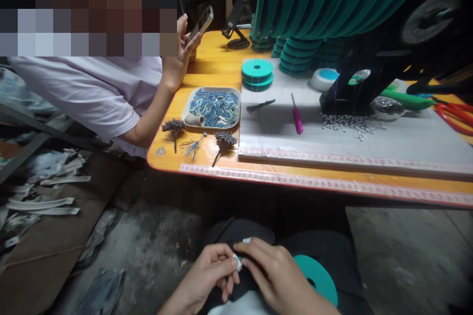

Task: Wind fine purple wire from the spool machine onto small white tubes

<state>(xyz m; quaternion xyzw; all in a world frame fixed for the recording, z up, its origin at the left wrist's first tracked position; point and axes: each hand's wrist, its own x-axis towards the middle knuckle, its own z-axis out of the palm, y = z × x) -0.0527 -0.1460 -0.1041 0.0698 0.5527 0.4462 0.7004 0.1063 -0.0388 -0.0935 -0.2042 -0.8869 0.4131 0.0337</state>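
Over the lap, my left hand (216,273) pinches a small white piece (237,263) between thumb and index finger. My right hand (268,266) is close beside it, its fingertips at the piece's right side; what they hold, if anything, is too small to make out. A bit of teal shows between the hands. On the right thigh lies a teal disc spool (327,280), partly covered by my right forearm.
A yellow table (207,66) carries a tray (239,108) of blue tubes, dark tufts (224,140), a purple-handled awl (297,120), stacked teal spools (257,67), silvery bits (347,123) and a black machine (343,83). At the left, a person (92,88) holds a phone (200,23).
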